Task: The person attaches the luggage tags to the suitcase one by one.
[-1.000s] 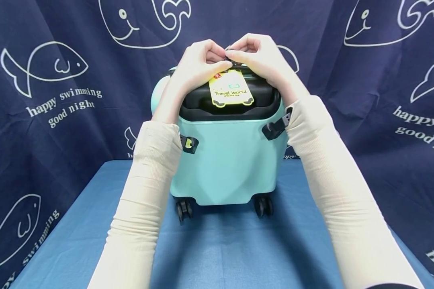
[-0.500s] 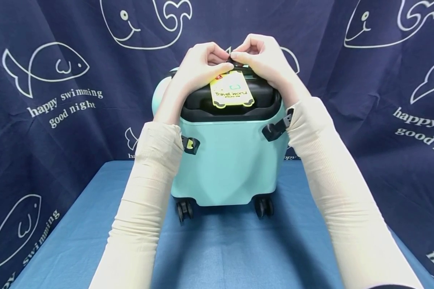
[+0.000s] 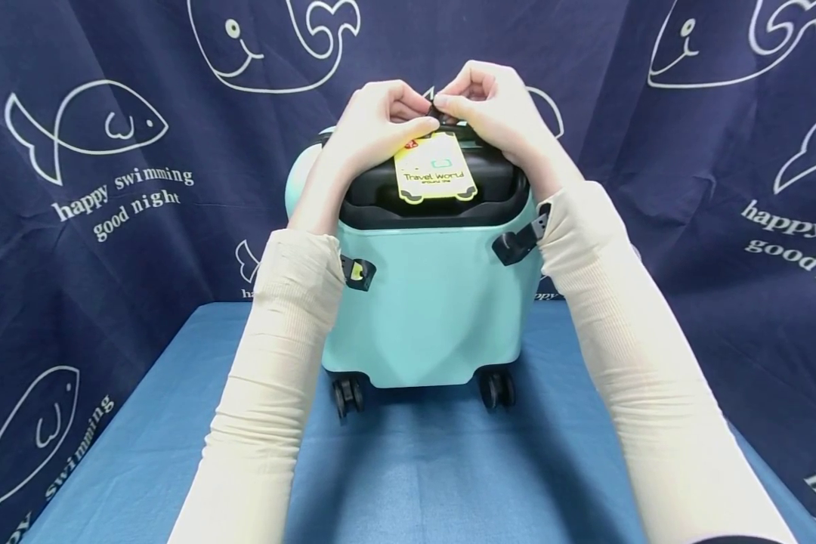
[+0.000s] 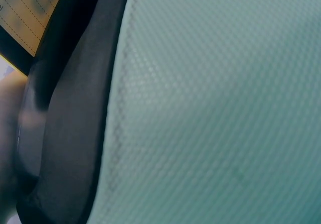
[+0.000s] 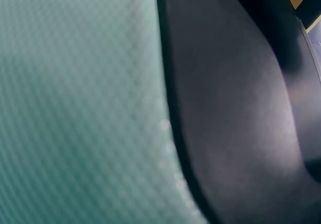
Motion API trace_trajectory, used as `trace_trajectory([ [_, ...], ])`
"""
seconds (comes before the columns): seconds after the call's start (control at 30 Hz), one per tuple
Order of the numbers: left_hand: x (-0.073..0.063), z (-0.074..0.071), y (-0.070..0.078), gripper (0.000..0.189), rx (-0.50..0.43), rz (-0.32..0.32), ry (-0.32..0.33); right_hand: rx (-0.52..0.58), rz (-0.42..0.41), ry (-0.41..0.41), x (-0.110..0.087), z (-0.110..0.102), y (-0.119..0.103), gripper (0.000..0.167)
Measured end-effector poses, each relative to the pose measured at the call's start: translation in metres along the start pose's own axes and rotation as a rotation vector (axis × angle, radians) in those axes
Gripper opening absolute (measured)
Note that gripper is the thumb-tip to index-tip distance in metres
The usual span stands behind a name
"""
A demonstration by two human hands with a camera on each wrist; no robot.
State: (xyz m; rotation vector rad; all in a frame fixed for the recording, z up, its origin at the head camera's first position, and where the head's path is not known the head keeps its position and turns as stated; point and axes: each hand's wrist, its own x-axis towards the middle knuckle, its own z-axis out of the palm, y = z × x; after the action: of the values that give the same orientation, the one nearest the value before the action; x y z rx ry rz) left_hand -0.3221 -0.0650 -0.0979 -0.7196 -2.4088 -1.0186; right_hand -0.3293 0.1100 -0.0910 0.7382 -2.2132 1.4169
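Observation:
A mint-green suitcase [image 3: 428,310] stands upright with its black-trimmed handle end up. From the handle [image 3: 459,134] hangs a yellow luggage tag [image 3: 435,170] printed "Travel World", lying over the black recess. Above the tag, my left hand [image 3: 381,121] and right hand [image 3: 489,102] meet, thumbs and fingertips pinching the tag's small dark strap [image 3: 434,113]. Fingertips cover most of the strap. In the left wrist view, the tag's lined back [image 4: 30,15] shows beside the black trim [image 4: 75,113]. Ribbed green shell [image 5: 75,103] fills much of the right wrist view.
Black caster wheels [image 3: 495,387] carry the suitcase on a blue cloth-covered table [image 3: 415,468]. Close behind hangs a navy curtain [image 3: 109,264] with white fish and whale drawings. Black wrist camera mounts [image 3: 513,245] sit close to the suitcase front.
My right fingertips have drawn slightly right from the left ones, and more of the dark strap shows between them. Suitcase and tag have barely shifted.

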Motion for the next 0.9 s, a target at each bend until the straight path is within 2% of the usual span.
trace_trajectory([
  [0.1,0.0006,0.0001,0.0019,0.032,0.008,0.001,0.012,-0.09,0.062,0.002,-0.0014,-0.0033,-0.0037,0.009],
  [0.23,0.0009,0.0008,0.0046,0.031,0.0,0.006,0.038,-0.289,0.145,-0.042,-0.0034,-0.0083,-0.0079,0.034],
  [0.3,0.0005,0.0008,0.0054,0.03,-0.007,0.008,0.053,-0.329,0.146,-0.071,-0.0039,-0.0093,-0.0087,0.043],
  [0.4,-0.001,0.0,0.0052,0.029,0.014,0.017,0.078,-0.271,0.113,-0.078,-0.004,-0.0088,-0.0084,0.04],
  [0.5,-0.0019,-0.0009,0.0047,0.028,0.032,0.014,0.094,-0.168,0.073,-0.057,-0.004,-0.0073,-0.0072,0.028],
  [0.63,-0.002,-0.0012,0.0044,0.026,0.028,0.007,0.103,-0.092,0.046,-0.042,-0.0031,-0.0051,-0.0058,0.013],
  [0.73,-0.0028,-0.0013,0.0047,0.027,0.036,-0.017,0.123,-0.053,0.04,-0.06,-0.0019,-0.0033,-0.0048,0.012],
  [0.8,-0.0041,-0.0008,0.0047,0.028,0.045,-0.03,0.148,-0.03,0.043,-0.075,-0.0013,-0.0023,-0.0039,0.012],
  [0.9,-0.0082,0.0011,0.0039,0.026,0.046,0.0,0.232,-0.007,0.051,-0.087,-0.0008,-0.0018,-0.0021,0.013],
])
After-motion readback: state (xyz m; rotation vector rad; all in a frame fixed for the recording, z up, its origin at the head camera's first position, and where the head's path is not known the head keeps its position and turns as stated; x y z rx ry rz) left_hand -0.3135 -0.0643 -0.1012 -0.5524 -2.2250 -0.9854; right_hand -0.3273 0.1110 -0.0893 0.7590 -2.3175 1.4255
